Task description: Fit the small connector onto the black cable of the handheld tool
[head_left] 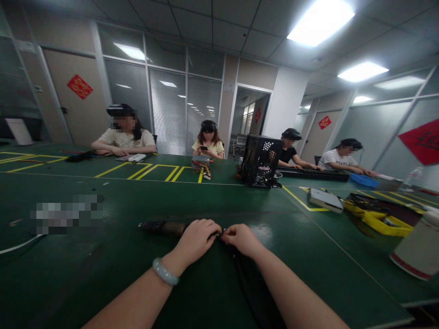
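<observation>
On the green table lies a dark, rod-like object [166, 227] with a brownish middle section and a small metallic tip at its left end. My left hand [199, 235], a pale bangle at its wrist, closes over the right end of this rod. Close beside it, my right hand [240, 238] pinches a small dark end piece with thumb and fingers; its exact kind is hidden. The two sets of fingertips almost meet. A long black strap-like piece [252, 285] runs from below my right hand toward the table's near edge, partly behind my forearm.
A black computer case [261, 161] stands ahead, near a power supply with loose cables [201, 163]. To the right are a silver box [325, 200], a yellow tray [387, 224] and a white container [420, 246]. A white cable [22, 244] lies left. Several people sit opposite.
</observation>
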A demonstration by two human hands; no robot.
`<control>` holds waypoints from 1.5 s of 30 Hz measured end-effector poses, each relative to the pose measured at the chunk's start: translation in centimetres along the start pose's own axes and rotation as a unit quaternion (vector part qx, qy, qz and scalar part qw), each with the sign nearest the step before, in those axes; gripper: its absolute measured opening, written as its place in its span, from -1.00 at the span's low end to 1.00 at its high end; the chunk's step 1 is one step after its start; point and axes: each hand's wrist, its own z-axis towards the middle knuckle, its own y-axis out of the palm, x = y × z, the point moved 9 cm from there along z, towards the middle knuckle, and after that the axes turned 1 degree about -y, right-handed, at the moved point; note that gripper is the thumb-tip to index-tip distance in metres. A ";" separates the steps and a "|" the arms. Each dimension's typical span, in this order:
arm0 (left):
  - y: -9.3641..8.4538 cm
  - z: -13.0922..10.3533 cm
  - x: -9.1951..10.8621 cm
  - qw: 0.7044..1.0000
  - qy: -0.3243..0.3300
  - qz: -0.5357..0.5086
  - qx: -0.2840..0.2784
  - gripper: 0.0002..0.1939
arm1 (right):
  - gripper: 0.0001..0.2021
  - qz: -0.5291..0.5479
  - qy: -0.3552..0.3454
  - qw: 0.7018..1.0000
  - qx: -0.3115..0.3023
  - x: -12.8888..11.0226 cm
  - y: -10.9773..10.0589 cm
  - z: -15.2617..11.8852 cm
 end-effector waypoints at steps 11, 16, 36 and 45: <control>0.0 0.0 0.0 1.000 -0.002 0.002 -0.005 -0.84 | -0.82 -0.012 0.009 1.000 0.001 -0.6 -0.4 -0.3; 0.0 -0.1 -0.4 1.000 -0.024 -0.003 0.006 -0.78 | -0.82 -0.015 0.019 1.000 -0.004 -0.3 -0.2 -0.3; 0.2 -0.1 -0.8 0.999 -0.039 0.001 0.009 -0.81 | -0.82 -0.005 0.012 1.000 -0.001 -0.3 -0.2 -0.2; 0.2 0.0 -0.1 1.000 -0.006 0.000 -0.005 -0.83 | -0.82 0.001 0.007 1.000 -0.005 0.3 0.1 0.1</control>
